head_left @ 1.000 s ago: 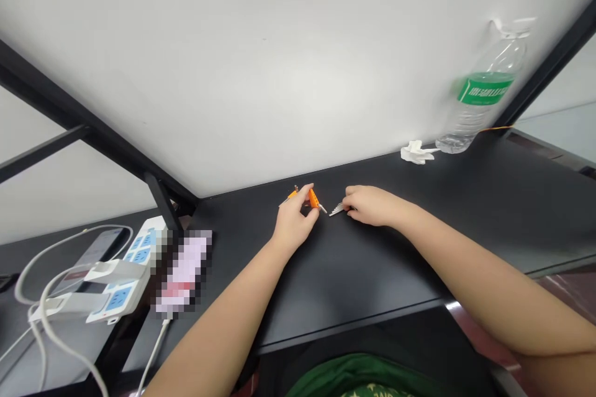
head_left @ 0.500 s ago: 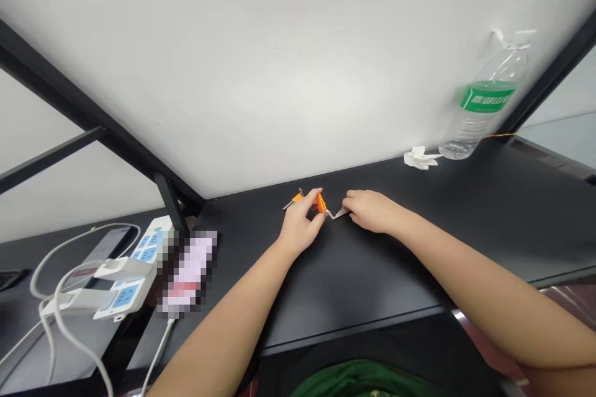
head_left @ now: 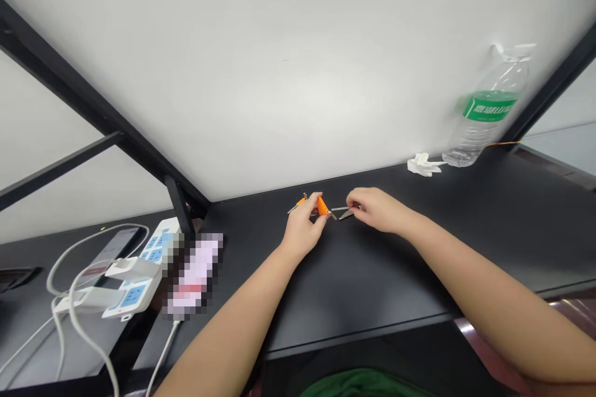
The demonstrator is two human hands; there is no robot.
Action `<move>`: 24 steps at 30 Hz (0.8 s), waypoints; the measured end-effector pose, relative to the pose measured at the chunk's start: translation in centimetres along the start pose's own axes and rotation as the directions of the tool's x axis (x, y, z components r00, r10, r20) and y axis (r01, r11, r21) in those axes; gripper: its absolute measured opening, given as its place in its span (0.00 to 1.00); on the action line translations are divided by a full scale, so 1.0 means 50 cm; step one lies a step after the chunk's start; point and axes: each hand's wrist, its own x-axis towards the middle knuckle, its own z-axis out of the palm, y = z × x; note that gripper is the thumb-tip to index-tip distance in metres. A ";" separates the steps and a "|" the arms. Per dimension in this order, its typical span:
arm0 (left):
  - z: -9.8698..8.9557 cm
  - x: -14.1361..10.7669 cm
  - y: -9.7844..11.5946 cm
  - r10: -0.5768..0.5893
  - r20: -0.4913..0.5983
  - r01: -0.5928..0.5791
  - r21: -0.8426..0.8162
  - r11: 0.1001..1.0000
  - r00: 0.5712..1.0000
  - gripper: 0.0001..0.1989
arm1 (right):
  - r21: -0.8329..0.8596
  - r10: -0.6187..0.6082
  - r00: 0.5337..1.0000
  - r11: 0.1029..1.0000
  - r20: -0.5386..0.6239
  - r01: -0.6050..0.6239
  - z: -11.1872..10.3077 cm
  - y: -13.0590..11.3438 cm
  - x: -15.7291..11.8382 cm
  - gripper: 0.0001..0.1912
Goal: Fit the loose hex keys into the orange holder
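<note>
Over the black table, my left hand (head_left: 303, 223) pinches an orange holder (head_left: 323, 206) between thumb and fingers, with short metal pieces at its lower end. Just to the right, my right hand (head_left: 372, 208) has its fingertips closed on a thin metal rod (head_left: 340, 208) that points toward the holder. Below those fingertips lie some grey metal pieces (head_left: 346, 214). Beyond my left fingers, another orange piece with metal parts (head_left: 300, 202) is partly hidden by that hand.
A white power strip (head_left: 139, 288) with cables and a blurred pink phone-like object (head_left: 195, 273) are at the left. Crumpled tissue (head_left: 423, 165) and a clear bottle with a green label (head_left: 488, 105) stand against the wall at the back right.
My right hand has lifted a thin metal rod off the grey pieces, its end now near the orange holder. My left hand keeps its pinch. The whole view has shifted slightly.
</note>
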 end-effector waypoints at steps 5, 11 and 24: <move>0.003 0.000 -0.006 -0.013 0.004 0.013 0.032 0.999 1.000 0.23 | 0.088 -0.061 0.982 0.993 -0.180 0.078 0.005 0.005 0.004 0.07; 0.008 -0.007 -0.016 -0.007 0.032 0.004 0.090 0.996 0.999 0.25 | 0.039 -0.169 0.969 0.983 -0.180 0.179 0.012 0.005 -0.001 0.10; -0.001 -0.003 0.015 0.063 0.120 -0.083 0.173 0.981 0.991 0.23 | 0.325 -0.088 0.986 0.937 -0.143 0.130 0.025 -0.029 0.000 0.09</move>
